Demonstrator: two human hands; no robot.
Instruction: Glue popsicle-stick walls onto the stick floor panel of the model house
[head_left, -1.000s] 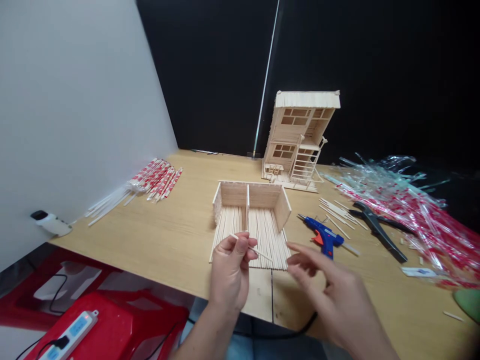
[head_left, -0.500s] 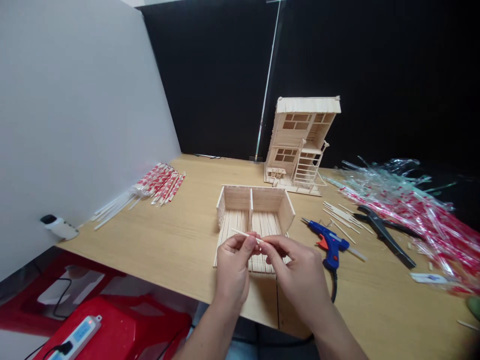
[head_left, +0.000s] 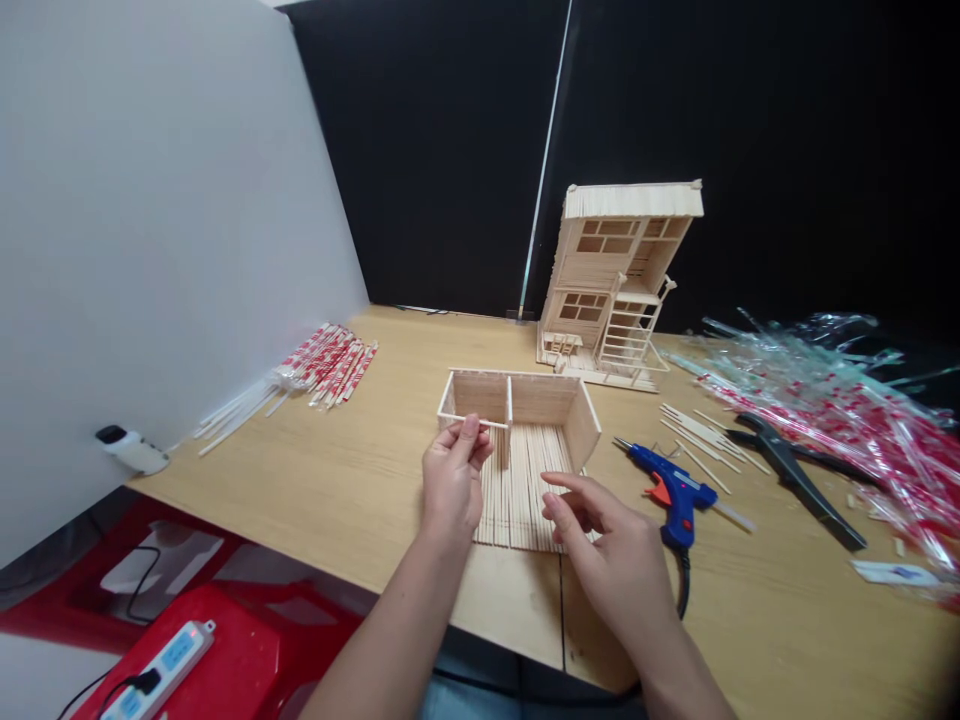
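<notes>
Between the thumb and fingers of my left hand (head_left: 454,470) is a thin wooden stick (head_left: 493,425), held level at the front of the left compartment of a small stick-built model (head_left: 590,425). That model has a slatted floor, low walls and a divider in the middle. My right hand (head_left: 604,530) hovers over the front right of the slatted floor, its thumb and forefinger apart and nothing between them. To the right of this hand lies a blue glue gun (head_left: 679,490) with an orange trigger.
A taller two-storey stick house (head_left: 615,280) stands behind. Loose sticks (head_left: 701,435), black-handled cutters (head_left: 799,480) and a heap of plastic wrappers (head_left: 847,410) lie right. Red-and-white wrapped sticks (head_left: 330,365) and a white device (head_left: 133,450) are left. A power strip (head_left: 161,670) rests on a red stool (head_left: 240,650).
My right hand has let go of the stick and drawn back to the right. My left hand has carried the stick forward to the model's left compartment.
</notes>
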